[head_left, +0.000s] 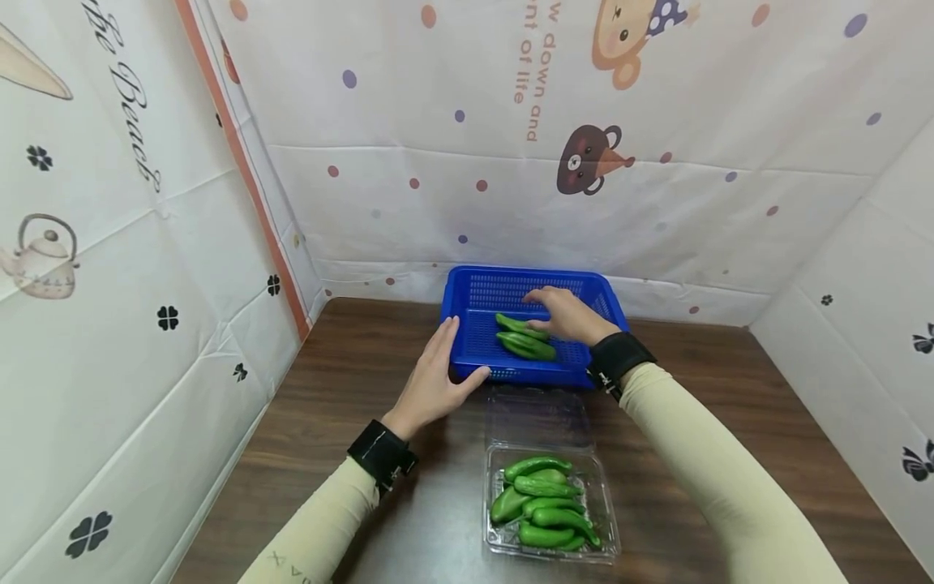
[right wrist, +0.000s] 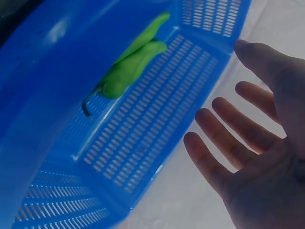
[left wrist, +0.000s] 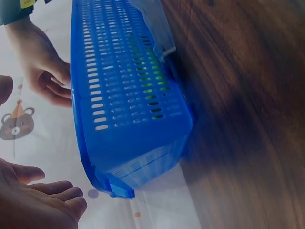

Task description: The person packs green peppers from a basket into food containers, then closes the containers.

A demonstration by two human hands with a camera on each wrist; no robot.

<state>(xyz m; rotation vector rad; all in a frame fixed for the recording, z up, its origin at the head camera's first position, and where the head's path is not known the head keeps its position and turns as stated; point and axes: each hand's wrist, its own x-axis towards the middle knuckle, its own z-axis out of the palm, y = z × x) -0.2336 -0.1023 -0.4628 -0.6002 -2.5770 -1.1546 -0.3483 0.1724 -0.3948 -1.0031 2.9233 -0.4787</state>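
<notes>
Several green peppers (head_left: 527,347) lie in a blue plastic basket (head_left: 467,280) with slotted walls. Above them, inside the basket's rim, hovers my right hand (head_left: 572,316). Its fingers (right wrist: 224,138) are spread and loosely bent in the right wrist view, holding nothing. My left hand (head_left: 432,389) is at the basket's front left corner with fingers extended and thumb apart; whether it touches the rim I cannot tell. In front of the basket, a clear plastic clamshell box (head_left: 611,535) stands with its lid (head_left: 540,418) folded back, and more green peppers (head_left: 546,487) fill it.
The basket and box stand on a dark wood-grain table (head_left: 350,357). Behind the basket hangs a white printed cloth (head_left: 409,211), close to its back rim; similar cloth covers both sides. The lid lies right against the basket's front.
</notes>
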